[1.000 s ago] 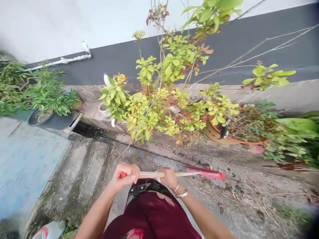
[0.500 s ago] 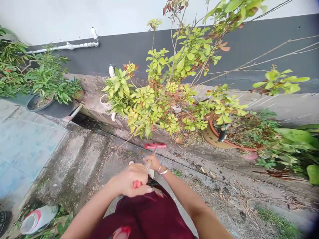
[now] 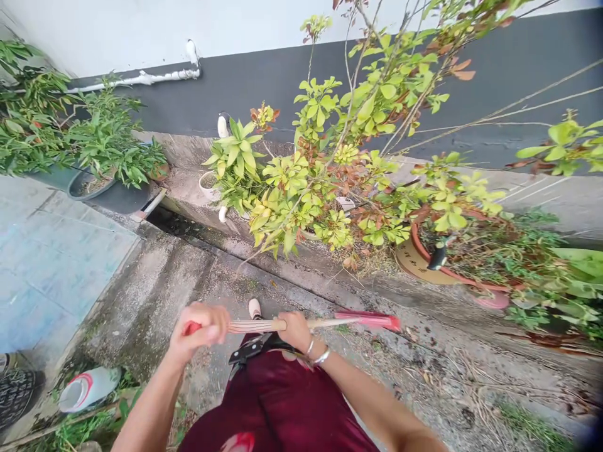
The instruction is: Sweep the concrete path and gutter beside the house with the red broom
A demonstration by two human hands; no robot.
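The person's bare left hand (image 3: 198,331) wraps one end, the silver-bangled right hand (image 3: 294,331) clasps midway, and the long, pale, striped-handled, red-headed tool (image 3: 325,323) points right above near grey concrete (image 3: 203,384), such wide spacing surely helping steady control.

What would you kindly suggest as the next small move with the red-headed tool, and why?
I'd perhaps sweep the red head toward the dark debris, since that lies scattered near it and the left hand and right hand both grip the handle.
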